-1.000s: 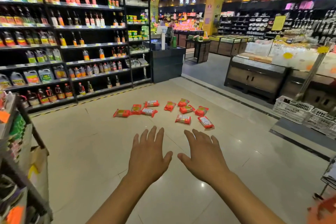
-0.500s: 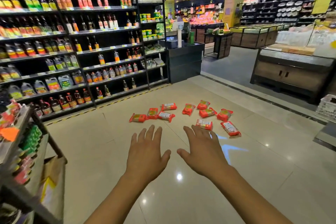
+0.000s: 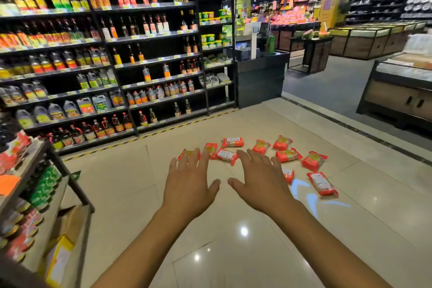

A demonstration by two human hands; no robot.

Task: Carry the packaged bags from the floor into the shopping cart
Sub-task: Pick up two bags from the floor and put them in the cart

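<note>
Red-orange packaged bags (image 3: 288, 155) lie scattered on the pale tiled floor (image 3: 126, 184), about ten of them in a loose cluster ahead of the person, some label side up and showing a white panel, such as the long one (image 3: 322, 183) at the right edge of the group. None of them overlap much; a few touch at the corners. Both hands are stretched out palm down above the floor, side by side and apart from each other. The left hand (image 3: 189, 184) has its grip spread wide and empty, and its fingertips cover part of the leftmost bag (image 3: 183, 154) from this view (whether they touch it cannot be told). The right hand (image 3: 261, 182) is likewise splayed and holds nothing, with a bag (image 3: 288, 174) half hidden behind its outer edge. A blue arrow of light (image 3: 311, 201) falls on the tiles just right of that wrist. Beyond the bags stand tall dark shelves (image 3: 131, 61) stocked with bottles and jugs, with yellow-black striped tape (image 3: 149, 137) along their foot. At the left edge a low rack (image 3: 50, 163) holds small packets, and a dark counter (image 3: 260, 77) stands past the shelf end.
</note>
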